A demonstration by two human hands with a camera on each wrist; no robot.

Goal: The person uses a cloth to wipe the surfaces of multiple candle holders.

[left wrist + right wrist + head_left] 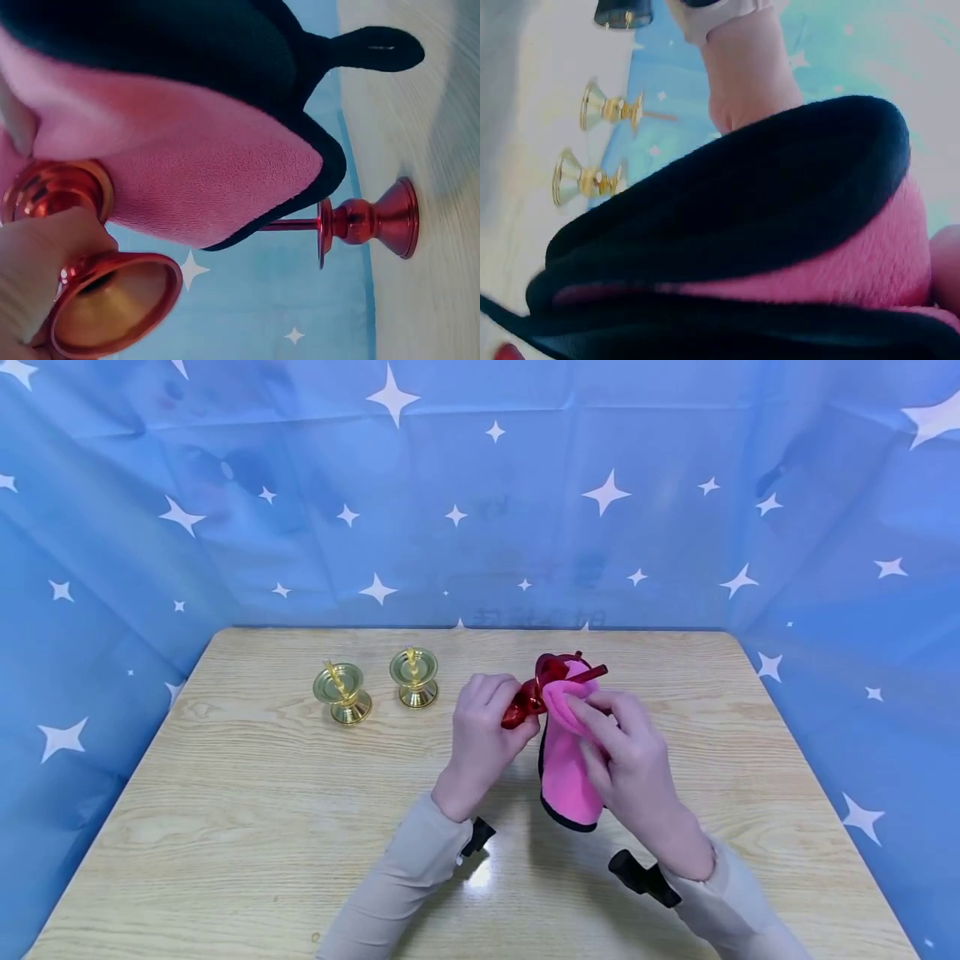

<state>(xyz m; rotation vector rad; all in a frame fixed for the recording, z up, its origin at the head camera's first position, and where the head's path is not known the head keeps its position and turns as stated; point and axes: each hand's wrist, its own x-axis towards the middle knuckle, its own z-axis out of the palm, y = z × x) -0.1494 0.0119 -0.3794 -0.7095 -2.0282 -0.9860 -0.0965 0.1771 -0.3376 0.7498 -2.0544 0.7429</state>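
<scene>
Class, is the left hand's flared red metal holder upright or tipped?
Tipped: the red holder shows its underside in the left wrist view.

Wooden table (240,827) under two gold stands (414,678), red stand (360,223)

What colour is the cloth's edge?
Black edging on the pink cloth, clearest in the left wrist view.

Fingers (71,231) grip red candlestick (112,304); pink cloth (217,161) against it
</scene>
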